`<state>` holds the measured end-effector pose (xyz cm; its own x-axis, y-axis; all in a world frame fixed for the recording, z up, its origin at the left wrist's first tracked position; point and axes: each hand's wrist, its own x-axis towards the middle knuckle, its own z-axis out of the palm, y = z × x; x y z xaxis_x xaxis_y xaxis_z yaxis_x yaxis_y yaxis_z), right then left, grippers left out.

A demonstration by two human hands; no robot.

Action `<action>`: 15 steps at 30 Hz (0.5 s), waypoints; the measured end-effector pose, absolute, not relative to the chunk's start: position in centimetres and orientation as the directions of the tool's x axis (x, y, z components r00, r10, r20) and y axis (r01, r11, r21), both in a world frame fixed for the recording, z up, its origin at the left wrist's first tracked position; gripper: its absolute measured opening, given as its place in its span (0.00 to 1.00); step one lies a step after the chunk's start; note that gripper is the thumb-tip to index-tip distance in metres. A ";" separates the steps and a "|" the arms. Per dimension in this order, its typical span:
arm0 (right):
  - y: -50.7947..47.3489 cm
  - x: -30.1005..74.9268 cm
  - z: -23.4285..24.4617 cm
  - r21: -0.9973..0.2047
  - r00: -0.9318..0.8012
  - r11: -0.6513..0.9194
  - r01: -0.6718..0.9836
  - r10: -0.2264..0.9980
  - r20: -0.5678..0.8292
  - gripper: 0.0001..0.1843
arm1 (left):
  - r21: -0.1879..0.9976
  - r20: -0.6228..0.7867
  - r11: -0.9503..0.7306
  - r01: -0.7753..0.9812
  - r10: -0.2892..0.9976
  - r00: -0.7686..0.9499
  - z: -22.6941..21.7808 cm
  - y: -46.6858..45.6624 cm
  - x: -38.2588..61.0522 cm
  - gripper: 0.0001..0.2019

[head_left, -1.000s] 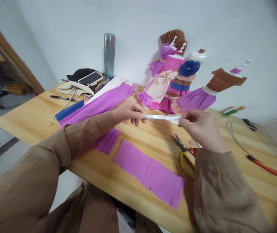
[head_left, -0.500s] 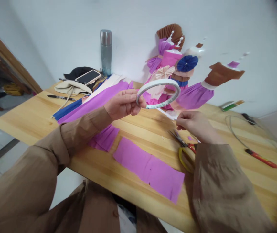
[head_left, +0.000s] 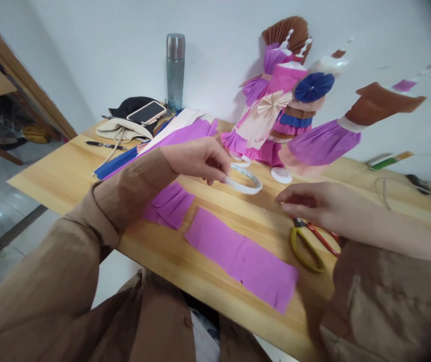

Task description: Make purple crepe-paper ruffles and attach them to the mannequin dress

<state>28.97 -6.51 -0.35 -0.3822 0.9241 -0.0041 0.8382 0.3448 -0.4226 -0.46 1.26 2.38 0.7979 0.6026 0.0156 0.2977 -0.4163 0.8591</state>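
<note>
My left hand pinches the near rim of a white tape roll that rests low on the wooden table. My right hand hovers to its right with the fingers drawn together, just above the blades of yellow-and-red scissors; whether it holds a bit of tape is too blurred to tell. A flat purple crepe paper strip lies in front of me, with a smaller pleated purple piece to its left.
Paper-dress dolls lean against the back wall, beside a small white disc. Long purple, blue and cream paper sheets, a bag with a phone, a pen and a metal bottle fill the back left. Cables lie far right.
My left hand has lowered the tape roll from in front of the dolls down to the table. My right hand has moved down over the scissors, and the view has shifted left.
</note>
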 end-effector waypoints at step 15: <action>-9.0 16.2 -6.4 -0.368 -0.511 0.457 0.810 0.857 -0.060 0.03 | 0.883 -0.093 -0.371 0.288 0.464 0.881 -3.8 2.3 -3.0 0.04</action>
